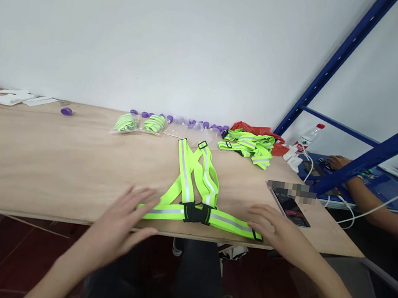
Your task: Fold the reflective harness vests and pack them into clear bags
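A neon-yellow reflective strap vest [194, 183] lies spread flat on the plywood table [52, 163], its waist band along the front edge with a black buckle [196, 213] in the middle. My left hand [126, 220] rests flat with fingers apart on the band's left end. At the band's right end my right hand [276, 231] also lies flat and open. Neither hand grips anything.
A pile of loose vests [249, 145] and two bagged ones [141, 123] sit at the back, with purple caps [66, 111] and a red bag [257, 129]. A phone [290, 207] lies right of my right hand. Another person's arm [366, 197] rests beyond a blue rack [368, 158].
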The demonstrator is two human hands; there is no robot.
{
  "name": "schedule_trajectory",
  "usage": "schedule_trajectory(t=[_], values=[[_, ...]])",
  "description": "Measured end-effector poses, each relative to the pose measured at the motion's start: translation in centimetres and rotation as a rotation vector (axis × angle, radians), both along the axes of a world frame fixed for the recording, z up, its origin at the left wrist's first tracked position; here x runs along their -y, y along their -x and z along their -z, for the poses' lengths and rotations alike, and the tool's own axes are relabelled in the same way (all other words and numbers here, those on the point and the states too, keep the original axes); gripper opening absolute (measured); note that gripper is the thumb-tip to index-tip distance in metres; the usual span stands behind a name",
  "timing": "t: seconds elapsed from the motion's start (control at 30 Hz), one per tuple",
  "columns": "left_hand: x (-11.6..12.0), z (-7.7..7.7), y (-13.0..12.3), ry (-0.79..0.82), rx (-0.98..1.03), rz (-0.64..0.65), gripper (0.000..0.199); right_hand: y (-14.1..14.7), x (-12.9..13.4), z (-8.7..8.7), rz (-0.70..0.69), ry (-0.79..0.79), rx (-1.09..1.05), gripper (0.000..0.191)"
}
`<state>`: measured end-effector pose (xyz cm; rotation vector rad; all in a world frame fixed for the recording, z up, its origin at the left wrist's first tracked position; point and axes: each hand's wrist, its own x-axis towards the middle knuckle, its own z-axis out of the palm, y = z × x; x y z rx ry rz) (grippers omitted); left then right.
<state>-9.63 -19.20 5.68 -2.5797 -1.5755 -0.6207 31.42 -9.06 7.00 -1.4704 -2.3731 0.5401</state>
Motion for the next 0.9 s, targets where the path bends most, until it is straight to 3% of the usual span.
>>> schedule_trajectory(t=[0.1,0.2,0.27,0.4,0.57,0.67,0.9], values=[[-0.6,0.1,-5.8,0.075,-0.005,0.098,0.052,3.6,-2.3,-0.9,0.075,-0.118,-0.028,0.035],[-1.7,2.0,-10.0,0.152,-0.021,0.063,0.064,7.8,-5.4,-0.9,0.131,-0.099,-0.005,0.027],[-2.3,3.4,-11.3,0.162,-0.021,0.045,0.070,10.1,-7.7,-0.2,0.128,-0.050,-0.013,0.027],[-2.3,4.9,-11.5,0.137,-0.013,0.035,0.067,12.6,-11.3,1.9,0.144,0.095,-0.121,0.024],[-1.9,5.2,-11.1,0.095,-0.009,0.030,0.065,13.6,-13.5,3.9,0.090,0.190,-0.384,0.021],[-2.0,5.4,-11.1,0.084,-0.029,0.040,0.066,13.5,-14.5,4.7,0.097,0.287,-0.558,0.014],[-1.8,5.4,-10.7,0.041,-0.049,0.061,0.065,12.9,-17.2,5.3,0.239,0.495,-0.891,0.019]])
